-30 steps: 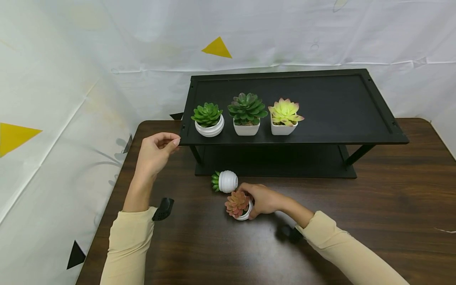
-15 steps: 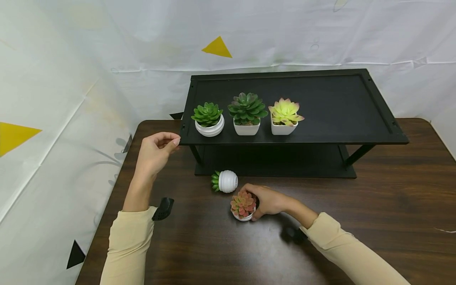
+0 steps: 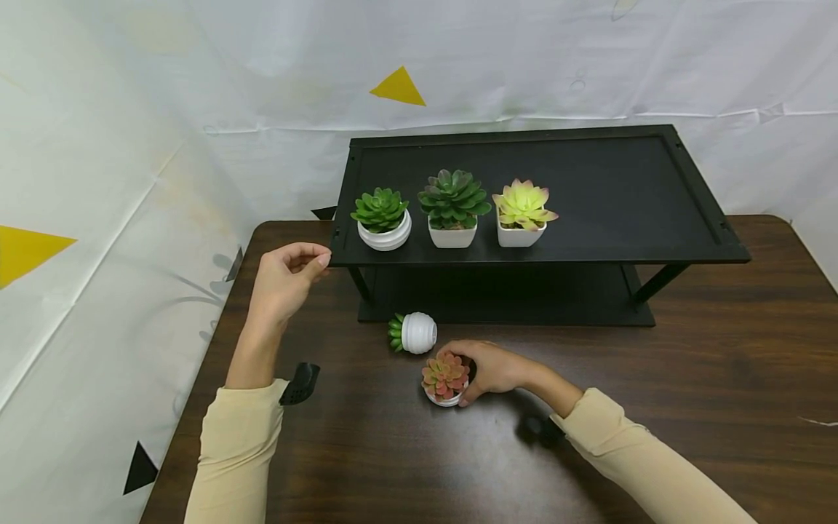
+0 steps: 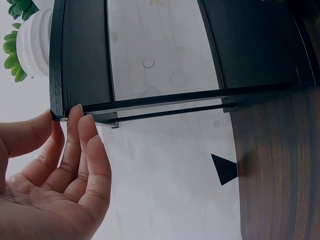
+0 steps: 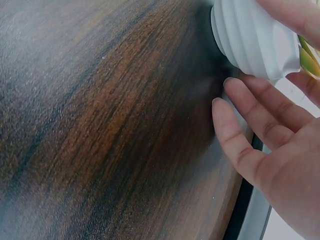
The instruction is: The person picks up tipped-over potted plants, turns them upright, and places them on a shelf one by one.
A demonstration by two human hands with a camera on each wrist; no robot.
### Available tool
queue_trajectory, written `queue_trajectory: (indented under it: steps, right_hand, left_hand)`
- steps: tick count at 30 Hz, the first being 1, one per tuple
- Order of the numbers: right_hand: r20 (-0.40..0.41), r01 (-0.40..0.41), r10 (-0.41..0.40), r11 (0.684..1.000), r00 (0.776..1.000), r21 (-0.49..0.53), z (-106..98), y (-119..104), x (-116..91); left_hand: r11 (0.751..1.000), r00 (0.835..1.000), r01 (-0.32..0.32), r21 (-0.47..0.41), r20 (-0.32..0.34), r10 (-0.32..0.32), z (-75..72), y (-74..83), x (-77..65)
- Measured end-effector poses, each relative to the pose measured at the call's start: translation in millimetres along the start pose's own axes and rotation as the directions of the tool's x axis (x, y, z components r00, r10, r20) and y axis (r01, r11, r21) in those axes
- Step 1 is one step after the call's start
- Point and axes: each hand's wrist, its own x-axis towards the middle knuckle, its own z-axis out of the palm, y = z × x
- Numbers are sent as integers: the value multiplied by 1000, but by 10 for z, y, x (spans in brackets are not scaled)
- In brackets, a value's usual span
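Note:
My right hand (image 3: 492,367) grips a small potted succulent with reddish-orange leaves (image 3: 445,375) by its white ribbed pot (image 5: 252,37), thumb on one side and fingers on the other. The pot stands about upright at the tabletop. Just behind it, a green succulent in a round white pot (image 3: 419,333) lies on its side, leaves to the left. At the front left corner of a black two-tier shelf (image 3: 622,196), my left hand (image 3: 283,284) pinches the edge between thumb and index finger (image 4: 54,150); its other fingers are loosely bent.
On the shelf's top tier stand a bright green succulent (image 3: 382,220), a dark green one (image 3: 455,209) and a yellow-green one (image 3: 523,213), all in white pots. The brown wooden table (image 3: 366,451) meets white sheeting (image 3: 589,65) at the back and left.
My right hand has turned the reddish succulent from leaning left to about upright, shifting it slightly right. The left hand and the other plants stay where they were.

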Motion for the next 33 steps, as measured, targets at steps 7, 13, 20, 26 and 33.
queue_trajectory:
  steps: [7, 13, 20, 26, 33]
  right_hand:
    - [-3, -2, 2, 999, 1000, 35, -1, 1, 2]
    - [-26, -21, 22, 1000, 999, 18, 15, -19, -1]
    - [-53, -42, 44, 999, 998, 30, 18, -42, -21]
    - [-74, -40, 43, 998, 996, 42, -1, -93, -44]
    - [-83, -56, 61, 997, 995, 62, -58, -205, -92]
  left_hand:
    - [1000, 1000, 2, 3, 5, -2, 0, 9, 4]
    - [1000, 1000, 2, -2, 6, -2, 3, 13, 1]
    - [1000, 1000, 0, -7, 5, 0, 4, 8, 5]
    - [1000, 1000, -5, -10, 3, 5, 3, 12, 5]
    - [1000, 1000, 1, -10, 4, -1, 2, 11, 5]
